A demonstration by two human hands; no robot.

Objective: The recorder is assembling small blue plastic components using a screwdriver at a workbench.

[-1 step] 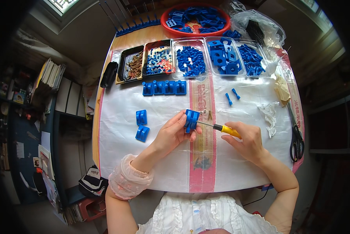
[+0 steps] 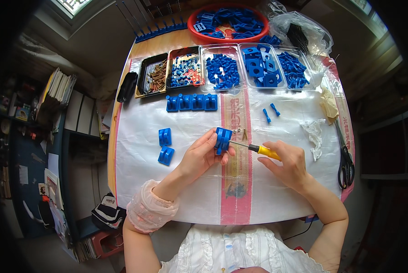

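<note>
My left hand [image 2: 201, 150] grips a blue plastic bracket-like part [image 2: 223, 139] above the middle of the table. In my right hand [image 2: 287, 164] is a screwdriver [image 2: 269, 152] with a yellow and black handle. Its metal shaft points left and its tip meets the bracket's right side; the exact contact is too small to make out. Just beyond the shaft lie a few small screws [image 2: 245, 134]. Two similar blue parts [image 2: 166, 155] rest left of my left hand. Farther off, several assembled blue parts [image 2: 197, 103] stand in a row.
Trays along the back hold brown screws [image 2: 157, 77], small nuts [image 2: 186, 70] and blue pieces [image 2: 222, 72]. Behind them sits a red basin [image 2: 192, 32]. Two small blue pegs [image 2: 266, 116] lie right of centre. Black scissors [image 2: 346, 168] are at the right edge, near crumpled plastic [image 2: 315, 139].
</note>
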